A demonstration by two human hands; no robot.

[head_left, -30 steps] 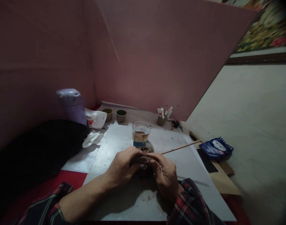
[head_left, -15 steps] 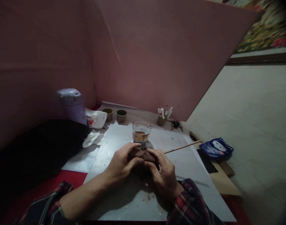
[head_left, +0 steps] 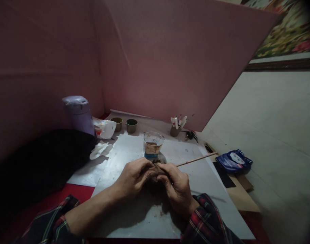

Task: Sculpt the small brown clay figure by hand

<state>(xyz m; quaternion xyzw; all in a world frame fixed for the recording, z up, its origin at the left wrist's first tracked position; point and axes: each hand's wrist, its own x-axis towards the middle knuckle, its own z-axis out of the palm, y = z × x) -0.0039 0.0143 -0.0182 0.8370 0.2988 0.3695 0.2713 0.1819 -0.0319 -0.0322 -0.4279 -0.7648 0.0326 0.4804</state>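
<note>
My left hand [head_left: 131,178] and my right hand [head_left: 177,187] are both closed around a brown lump of clay [head_left: 156,169], pinching it between fingers and thumbs just above a grey work sheet [head_left: 200,176]. Only the top of the lump shows between the fingertips. A glass cup [head_left: 152,144] with cloudy brownish water stands right behind the hands. A thin wooden stick [head_left: 197,159] lies on the sheet to the right of my right hand.
At the back stand two small cups [head_left: 124,124], a tool holder [head_left: 177,126] and a purple flask [head_left: 79,114]. A white wipe [head_left: 100,150] and a white bag [head_left: 105,128] lie left. A dark cloth [head_left: 38,162] covers the left. A blue packet [head_left: 234,161] lies right. Pink panels enclose the desk.
Both hands have kept working the clay, drawing slightly closer and lifting it a little; the fingers shifted their pinch. Nothing else on the desk moved.
</note>
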